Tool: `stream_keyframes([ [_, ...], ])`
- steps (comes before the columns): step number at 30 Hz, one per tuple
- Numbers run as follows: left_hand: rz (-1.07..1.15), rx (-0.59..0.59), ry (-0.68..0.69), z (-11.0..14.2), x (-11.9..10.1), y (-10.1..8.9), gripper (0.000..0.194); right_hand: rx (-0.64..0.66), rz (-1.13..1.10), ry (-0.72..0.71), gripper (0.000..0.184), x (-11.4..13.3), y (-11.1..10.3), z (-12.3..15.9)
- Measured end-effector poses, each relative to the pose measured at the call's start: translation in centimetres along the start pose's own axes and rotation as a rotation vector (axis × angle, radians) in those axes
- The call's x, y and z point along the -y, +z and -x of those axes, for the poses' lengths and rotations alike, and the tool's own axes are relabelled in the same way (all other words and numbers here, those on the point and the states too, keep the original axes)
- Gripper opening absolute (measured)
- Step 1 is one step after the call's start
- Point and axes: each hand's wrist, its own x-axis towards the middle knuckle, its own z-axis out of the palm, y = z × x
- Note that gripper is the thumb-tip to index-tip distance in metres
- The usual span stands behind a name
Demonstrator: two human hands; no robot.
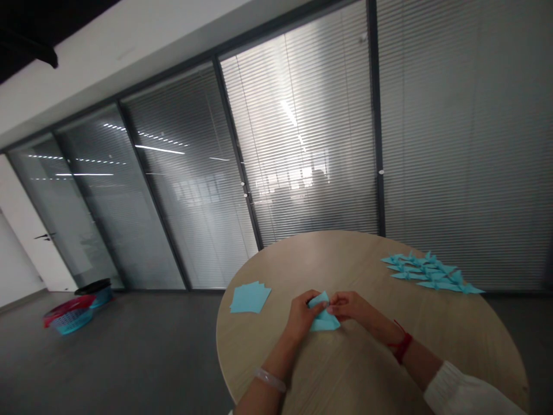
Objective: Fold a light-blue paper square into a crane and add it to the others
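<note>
A partly folded sheet of light-blue paper (325,324) lies on the round wooden table in front of me. My left hand (302,314) is closed on its left side, with the thumb laid across the paper. At the upper right edge, my right hand (348,305) pinches the same paper with thumb and fingers. Part of the sheet is hidden under my fingers. To the left sits a loose stack of flat light-blue paper sheets (250,298). Several folded light-blue paper cranes (432,271) stand in rows at the right side of the table.
The round table (328,248) reaches close to a glass partition with blinds (311,144). On the floor at left are a blue basket with a red rim (71,317) and a darker-topped basket (99,293). A white door (37,242) is at far left.
</note>
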Motion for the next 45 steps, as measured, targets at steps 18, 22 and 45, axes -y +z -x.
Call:
stream_keyframes([
  [18,0.638,0.182,-0.277,0.3,-0.8,-0.8,0.032,-0.107,-0.237,0.067,0.038,1.5,0.3,1.0],
  [22,0.656,0.206,-0.296,0.4,-0.7,-0.8,0.041,-0.102,-0.212,0.086,0.037,1.6,0.2,1.0],
  [45,0.087,-0.054,-0.065,-0.5,0.9,0.3,0.033,-0.024,0.026,0.064,0.042,-0.5,0.3,-0.2],
])
